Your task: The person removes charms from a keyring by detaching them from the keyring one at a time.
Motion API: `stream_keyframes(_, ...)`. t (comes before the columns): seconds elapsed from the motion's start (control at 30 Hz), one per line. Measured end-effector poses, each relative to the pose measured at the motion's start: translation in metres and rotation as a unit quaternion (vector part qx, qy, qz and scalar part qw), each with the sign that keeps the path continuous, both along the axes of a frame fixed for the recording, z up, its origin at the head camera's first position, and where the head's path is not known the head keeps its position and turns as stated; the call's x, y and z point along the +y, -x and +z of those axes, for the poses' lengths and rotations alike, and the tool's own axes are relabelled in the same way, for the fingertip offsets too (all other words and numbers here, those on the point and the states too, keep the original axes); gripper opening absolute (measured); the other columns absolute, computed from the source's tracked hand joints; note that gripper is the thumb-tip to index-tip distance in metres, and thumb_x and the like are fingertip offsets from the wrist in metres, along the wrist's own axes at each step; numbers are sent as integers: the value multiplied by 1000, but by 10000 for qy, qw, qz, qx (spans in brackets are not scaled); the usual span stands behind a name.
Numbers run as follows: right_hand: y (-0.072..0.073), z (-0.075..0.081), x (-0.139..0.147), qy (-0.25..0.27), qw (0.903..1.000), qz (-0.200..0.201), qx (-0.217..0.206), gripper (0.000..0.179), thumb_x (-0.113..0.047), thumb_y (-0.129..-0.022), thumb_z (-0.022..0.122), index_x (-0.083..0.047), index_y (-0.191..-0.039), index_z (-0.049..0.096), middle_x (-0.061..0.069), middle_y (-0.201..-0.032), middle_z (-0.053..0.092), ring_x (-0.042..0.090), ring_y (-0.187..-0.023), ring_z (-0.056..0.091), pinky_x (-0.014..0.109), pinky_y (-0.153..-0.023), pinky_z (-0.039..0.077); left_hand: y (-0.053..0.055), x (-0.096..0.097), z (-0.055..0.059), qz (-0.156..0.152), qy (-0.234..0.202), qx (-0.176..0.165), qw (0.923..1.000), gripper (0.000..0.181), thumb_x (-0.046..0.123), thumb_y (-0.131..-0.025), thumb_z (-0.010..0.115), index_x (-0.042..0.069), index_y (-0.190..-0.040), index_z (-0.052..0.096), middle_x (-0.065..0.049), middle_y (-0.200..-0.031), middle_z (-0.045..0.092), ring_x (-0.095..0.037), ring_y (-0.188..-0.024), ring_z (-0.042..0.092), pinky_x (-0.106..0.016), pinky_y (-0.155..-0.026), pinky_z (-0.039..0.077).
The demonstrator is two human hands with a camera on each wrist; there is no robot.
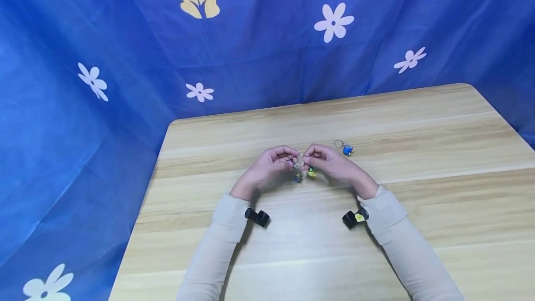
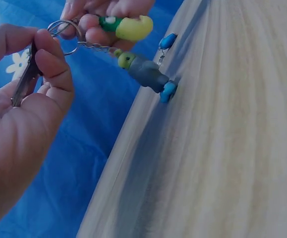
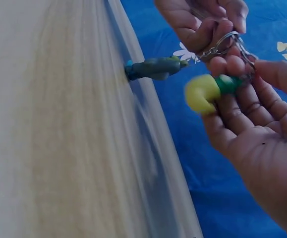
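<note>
Blue cloth (image 1: 259,59) printed with white flowers (image 1: 338,11) and one pale yellow flower (image 1: 210,8) hangs behind a light wood-grained bench (image 1: 459,203). On the bench we find a blue charm (image 1: 348,150) with its own ring, our landmark. To its left and on its near side, we see the left hand (image 1: 269,166) and the right hand (image 1: 332,161) close together.

Our left hand pinches silvery rings (image 3: 231,34) between thumb and index finger, and holds a dark, flat metal piece (image 2: 27,74) turned edge-on; we cannot tell what it is. Our right hand pinches the other side of the rings. They look thin and round and overlap; whether they are linked, we cannot tell.

Left of the blue charm, a gray figure (image 2: 145,72) hangs from the rings by a short chain (image 2: 96,46). It has a smooth, rounded body, a yellow-green head with a dark eye, and a bright blue lower end. Also left of the blue charm, a green-and-yellow charm (image 3: 202,94) lies against our right hand's fingers. We see a thick yellow part bending to a hooked tip, and a narrower green part with a white patch.
</note>
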State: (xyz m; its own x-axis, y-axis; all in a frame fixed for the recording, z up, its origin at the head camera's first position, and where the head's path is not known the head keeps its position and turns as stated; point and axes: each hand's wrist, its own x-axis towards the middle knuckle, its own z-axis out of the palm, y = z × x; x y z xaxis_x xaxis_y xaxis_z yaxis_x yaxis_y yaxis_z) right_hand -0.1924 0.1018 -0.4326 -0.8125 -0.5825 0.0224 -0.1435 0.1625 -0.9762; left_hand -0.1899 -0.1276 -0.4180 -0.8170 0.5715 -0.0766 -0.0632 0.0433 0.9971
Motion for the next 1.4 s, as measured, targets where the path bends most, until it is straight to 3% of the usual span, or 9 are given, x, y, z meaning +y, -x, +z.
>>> stream_keyframes(0.17,2,2,1,60,10000,-46,7,15,-12,-99,50,0,-104,57,9,-92,65,17,-88,63,27,-79,53,3,-1,-2,80,64,-54,9999,39,-3,-89,52,-16,-125,47,4,-94,62,-7,-85,60,-19,-78,52)
stream_keyframes(0.4,1,5,1,150,9999,-73,-46,15,-11,-100,49,1,-105,57,6,-91,66,14,-88,63,28,-80,54,4,-1,-4,-52,575,18,9983,36,6,-92,51,-5,-127,52,-4,-95,59,-8,-75,55,-21,-65,45)
stream_keyframes(0.53,-1,9,0,247,9995,-155,-83,15,-11,-99,50,2,-105,57,8,-92,66,24,-91,64,29,-78,55,2,2,-3,-180,669,-11,9976,38,7,-91,58,-2,-127,53,-11,-101,64,-13,-82,60,-25,-72,51)
stream_keyframes(0.7,-3,12,1,270,9994,-192,-88,16,-10,-98,51,3,-105,58,6,-91,65,33,-92,62,29,-77,55,0,7,-3,-247,1154,316,9925,34,9,-88,66,0,-120,58,-18,-110,66,-16,-88,63,-27,-79,53)
stream_keyframes(0.87,-4,11,2,256,9994,-212,-108,17,-10,-98,51,3,-106,58,4,-91,66,22,-90,64,28,-78,55,-1,7,-4,-161,1414,674,9875,22,10,-90,62,0,-109,62,-15,-110,64,-16,-93,59,-26,-86,49)
stream_keyframes(1.03,-4,12,2,159,9997,-136,-136,18,-11,-98,51,3,-106,58,6,-90,66,15,-86,63,29,-78,55,-1,6,-4,-235,1609,793,9835,18,10,-91,58,0,-105,62,-18,-109,65,-21,-96,61,-31,-90,48)
stream_keyframes(1.17,-3,13,2,122,9997,-112,-158,18,-11,-98,51,3,-107,58,5,-87,65,15,-83,63,30,-76,55,-1,7,-2,-279,1552,756,9846,21,9,-93,50,1,-109,61,-17,-107,67,-25,-99,64,-34,-93,49)
stream_keyframes(1.27,-3,14,1,180,9996,-36,-207,18,-10,-98,51,5,-107,57,4,-84,64,16,-79,63,27,-72,54,-2,7,-1,-320,1235,637,9898,28,10,-95,43,-2,-115,57,-15,-102,67,-28,-99,64,-37,-94,50)
stream_keyframes(1.4,-2,14,2,178,9995,29,-278,19,-10,-98,50,5,-107,56,4,-81,63,21,-76,62,25,-69,52,-2,6,0,-348,775,549,9949,37,12,-97,33,-4,-123,53,-10,-93,65,-25,-86,62,-46,-83,53)
